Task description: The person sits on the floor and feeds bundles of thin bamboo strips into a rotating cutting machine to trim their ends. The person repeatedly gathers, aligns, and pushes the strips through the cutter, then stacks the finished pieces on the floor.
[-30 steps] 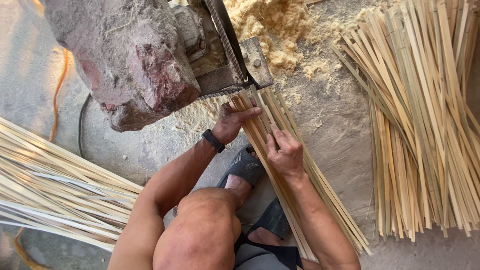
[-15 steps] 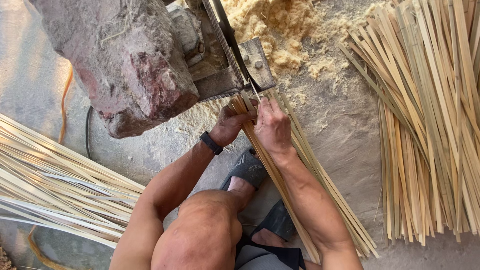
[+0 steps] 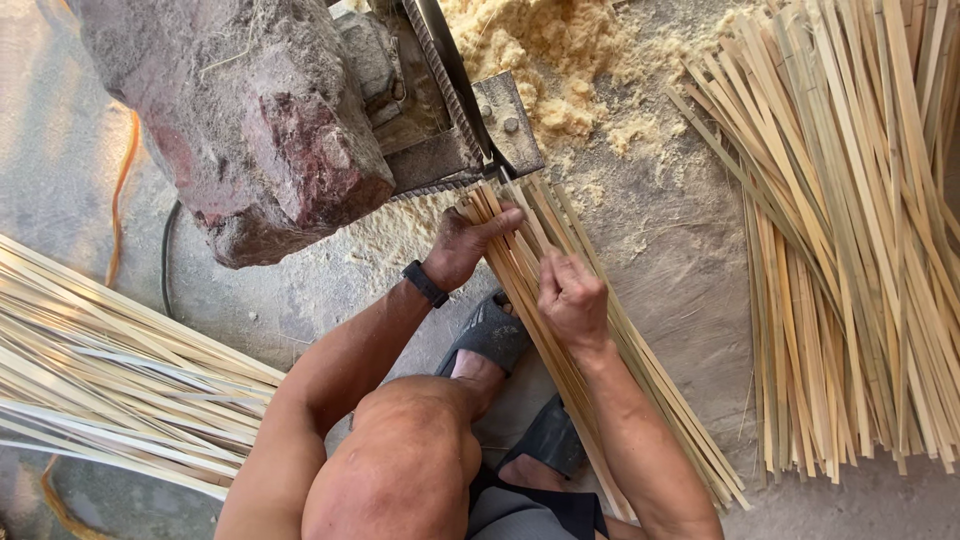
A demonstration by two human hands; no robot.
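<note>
A bundle of long thin bamboo strips (image 3: 640, 375) lies slanted on the concrete floor, its far end under a metal cutting machine (image 3: 470, 110). My left hand (image 3: 468, 243), with a black wristband, presses on the strips close to the machine's blade. A little nearer to me, my right hand (image 3: 570, 298) is closed around several strips of the same bundle. My bare knee and a foot in a dark sandal (image 3: 490, 335) are below the hands.
A large reddish rock (image 3: 245, 115) sits on the machine at the left. Sawdust (image 3: 560, 60) is heaped behind it. More bamboo strips are piled at the right (image 3: 850, 260) and the left (image 3: 110, 380). An orange cable (image 3: 118, 215) and a black cable run over the floor.
My right hand has slid back along the bundle, away from the blade and toward me. My left hand has stayed on the strips near the machine.
</note>
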